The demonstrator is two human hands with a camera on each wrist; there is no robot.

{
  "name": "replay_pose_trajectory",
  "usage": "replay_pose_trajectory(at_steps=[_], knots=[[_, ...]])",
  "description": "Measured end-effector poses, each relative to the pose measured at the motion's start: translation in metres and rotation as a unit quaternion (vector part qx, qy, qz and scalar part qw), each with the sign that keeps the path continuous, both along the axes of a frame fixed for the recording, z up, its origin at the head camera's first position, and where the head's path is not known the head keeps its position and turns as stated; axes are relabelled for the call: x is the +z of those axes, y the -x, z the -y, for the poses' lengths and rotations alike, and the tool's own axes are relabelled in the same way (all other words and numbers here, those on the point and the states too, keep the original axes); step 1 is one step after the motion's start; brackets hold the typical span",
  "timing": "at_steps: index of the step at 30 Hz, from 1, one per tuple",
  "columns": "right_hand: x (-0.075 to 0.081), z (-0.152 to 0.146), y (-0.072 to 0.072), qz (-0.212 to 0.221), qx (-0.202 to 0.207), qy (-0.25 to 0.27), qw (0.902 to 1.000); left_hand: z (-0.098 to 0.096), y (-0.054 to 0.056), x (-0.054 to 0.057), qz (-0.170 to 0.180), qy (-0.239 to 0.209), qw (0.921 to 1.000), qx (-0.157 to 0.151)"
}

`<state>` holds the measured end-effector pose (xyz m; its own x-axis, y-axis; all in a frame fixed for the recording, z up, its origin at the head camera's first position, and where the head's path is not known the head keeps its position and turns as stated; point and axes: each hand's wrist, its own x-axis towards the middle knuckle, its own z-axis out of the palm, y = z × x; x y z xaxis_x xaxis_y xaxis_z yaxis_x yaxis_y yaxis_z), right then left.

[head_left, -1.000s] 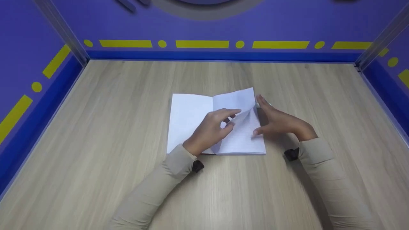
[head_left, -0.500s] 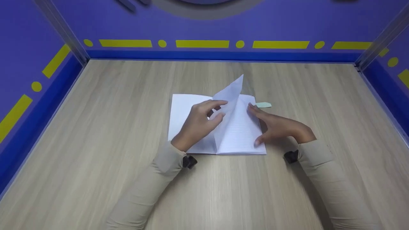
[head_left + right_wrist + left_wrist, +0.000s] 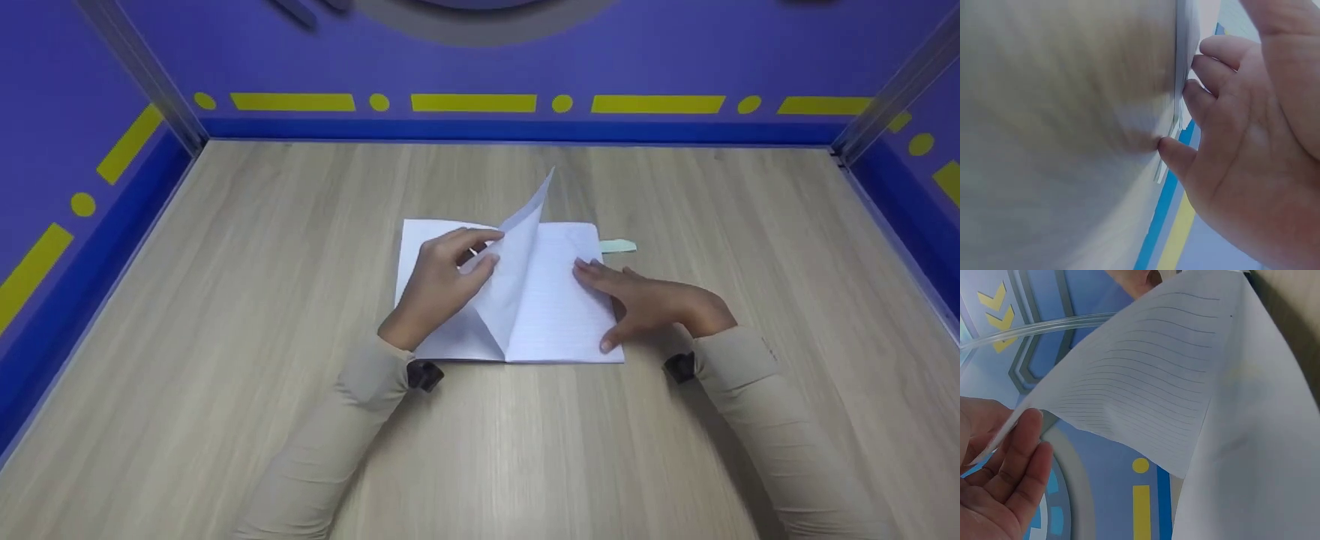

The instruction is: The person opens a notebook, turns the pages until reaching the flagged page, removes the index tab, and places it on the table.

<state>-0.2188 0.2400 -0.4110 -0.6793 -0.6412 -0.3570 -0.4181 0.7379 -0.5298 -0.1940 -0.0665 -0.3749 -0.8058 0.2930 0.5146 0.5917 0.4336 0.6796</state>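
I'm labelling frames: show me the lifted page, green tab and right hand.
Lifted page (image 3: 516, 266): head view, near its middle.
Green tab (image 3: 619, 246): head view, middle of its exposed end.
Right hand (image 3: 645, 298): head view, its back.

Notebook: one. Raised page: one. Green tab: one. Grips (hands): two. Sleeves: two. Wrist cameras: two. Surface: one.

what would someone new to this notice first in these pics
The eye would probably fall first on the lifted page, rising from the middle of the open notebook, its edge pinched by the left hand. The right hand rests at the notebook's right edge, near a pale green tab sticking out there. Behind the table, yellow dashes stand out on the blue wall.
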Motion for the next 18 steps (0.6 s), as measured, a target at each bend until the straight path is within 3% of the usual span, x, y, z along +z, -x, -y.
replay_pose_trajectory(at_steps=[8, 18], knots=[[-0.001, -0.005, 0.006, -0.001, -0.006, 0.006, 1.0, 0.009, 0.002, 0.003, 0.011, 0.002, 0.9998, 0.015], [-0.002, -0.004, 0.006, -0.003, -0.01, 0.003, 0.9999, 0.019, 0.007, 0.002, 0.036, 0.042, 0.9984, -0.013]])
